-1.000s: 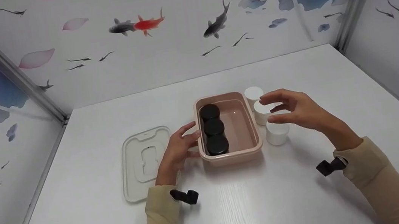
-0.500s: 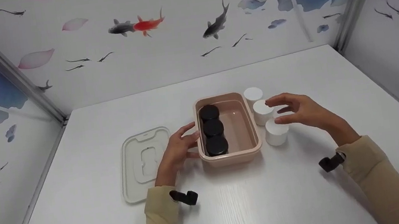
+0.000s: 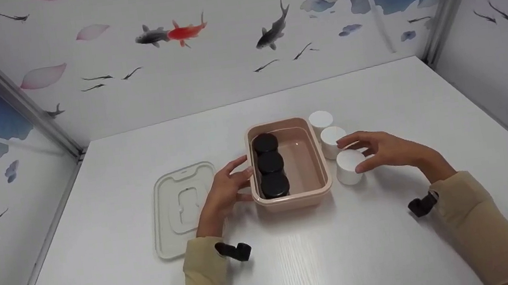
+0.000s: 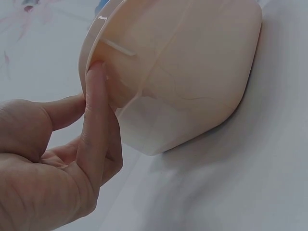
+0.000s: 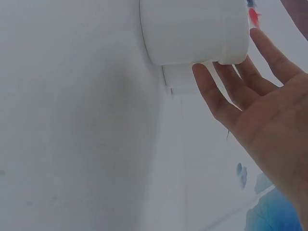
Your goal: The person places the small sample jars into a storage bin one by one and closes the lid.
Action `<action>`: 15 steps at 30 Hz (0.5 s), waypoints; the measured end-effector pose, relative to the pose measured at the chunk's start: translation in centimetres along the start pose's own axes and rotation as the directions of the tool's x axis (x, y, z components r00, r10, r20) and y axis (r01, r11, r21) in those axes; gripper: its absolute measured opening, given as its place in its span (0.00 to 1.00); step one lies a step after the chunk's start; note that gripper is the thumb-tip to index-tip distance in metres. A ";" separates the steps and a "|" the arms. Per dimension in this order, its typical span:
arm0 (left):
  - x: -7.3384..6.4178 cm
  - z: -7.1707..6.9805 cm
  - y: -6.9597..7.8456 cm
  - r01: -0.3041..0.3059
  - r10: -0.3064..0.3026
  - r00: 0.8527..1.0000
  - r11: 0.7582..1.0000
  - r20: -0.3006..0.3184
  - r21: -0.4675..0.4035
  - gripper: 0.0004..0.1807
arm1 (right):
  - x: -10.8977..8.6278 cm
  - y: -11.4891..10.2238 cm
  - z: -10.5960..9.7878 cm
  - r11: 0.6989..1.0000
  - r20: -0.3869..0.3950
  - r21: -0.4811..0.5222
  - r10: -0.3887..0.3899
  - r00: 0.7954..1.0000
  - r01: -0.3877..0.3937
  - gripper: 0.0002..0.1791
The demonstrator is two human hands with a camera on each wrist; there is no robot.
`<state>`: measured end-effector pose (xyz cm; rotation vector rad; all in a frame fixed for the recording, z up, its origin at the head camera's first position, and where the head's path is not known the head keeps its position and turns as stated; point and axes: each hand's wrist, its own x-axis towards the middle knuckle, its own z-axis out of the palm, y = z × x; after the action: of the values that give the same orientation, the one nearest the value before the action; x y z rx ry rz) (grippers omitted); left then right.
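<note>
In the head view, my left hand (image 3: 224, 192) pinches the left rim of a pink plastic container (image 3: 306, 194). In the left wrist view, its thumb and a finger meet at the rim of that container (image 4: 192, 72). Inside, three black-lidded jars (image 3: 270, 163) stand in a row along the left wall. My right hand (image 3: 393, 148) is spread around the nearest white jar (image 3: 349, 172), right of the container. Fingertips (image 5: 202, 72) lie right at that jar's side in the right wrist view. Behind it stand two more white jars, a middle one (image 3: 331, 140) and a far one (image 3: 321, 119).
A pale grey-green lid (image 3: 168, 230) lies flat left of the container, partly under my left forearm. The white table (image 3: 289, 269) is bounded by printed panels (image 3: 207, 80) at the back and sides. A small black camera (image 3: 421, 205) sits on my right wrist.
My right hand has moved down and slightly right, from over the white jars to around the nearest one. My left hand keeps its hold on the container.
</note>
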<state>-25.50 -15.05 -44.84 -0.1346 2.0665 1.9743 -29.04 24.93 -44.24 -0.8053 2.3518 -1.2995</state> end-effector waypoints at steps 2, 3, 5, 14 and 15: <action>0.0 0.0 0.0 -0.005 0.005 1.000 1.000 0.003 -0.001 0.28 | 0.0 0.3 0.1 1.000 0.021 -0.014 0.005 1.000 -0.005 0.39; 0.0 0.0 0.0 -0.008 0.008 1.000 1.000 0.006 -0.002 0.28 | 0.0 0.4 0.1 1.000 0.031 -0.023 0.010 0.999 -0.010 0.40; 0.0 0.1 0.0 -0.008 0.008 1.000 1.000 0.005 -0.004 0.28 | 0.0 0.6 0.1 0.999 0.056 -0.037 0.023 0.998 -0.021 0.41; 0.0 0.0 0.0 -0.005 0.005 1.000 1.000 0.004 -0.010 0.28 | 0.0 0.9 0.3 0.997 0.096 -0.060 0.053 0.994 -0.047 0.42; 0.1 0.0 -0.1 -0.003 0.003 1.000 1.000 0.001 -0.009 0.28 | 0.0 0.9 0.4 0.997 0.097 -0.057 0.054 0.994 -0.048 0.42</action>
<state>-25.57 -15.01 -44.91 -0.1328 2.0590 1.9849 -29.14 25.10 -45.23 -0.8012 2.3231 -1.1528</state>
